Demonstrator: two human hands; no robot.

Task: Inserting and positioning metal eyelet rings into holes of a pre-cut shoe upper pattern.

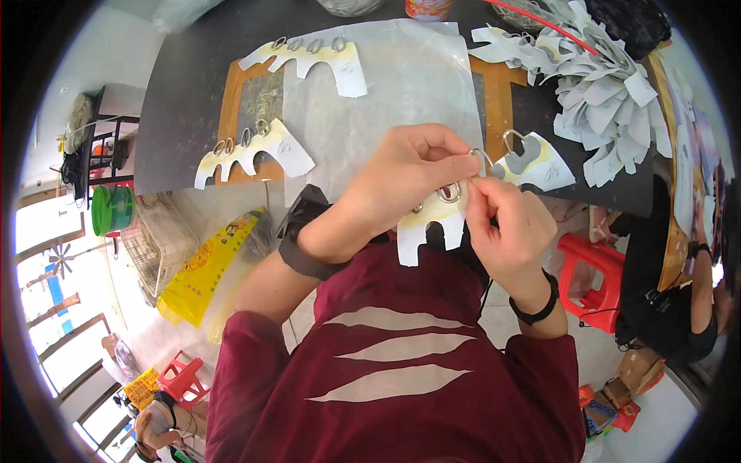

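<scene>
Near the table's front edge, my left hand pinches a silver metal ring between thumb and forefinger. My right hand is closed just below it, gripping the edge of a white notched card with yellowish stains. More metal rings sit along the card's upper part, partly covered by my fingers. Right of my hands lies a similar card piece with a larger open ring. Two finished-looking notched cards with rings lie on the left, one farther back and one nearer.
A translucent sheet covers the middle of the dark table. A heap of grey-white cards with a red strip rises at the back right. A yellow bag and red stool stand below; another person sits at right.
</scene>
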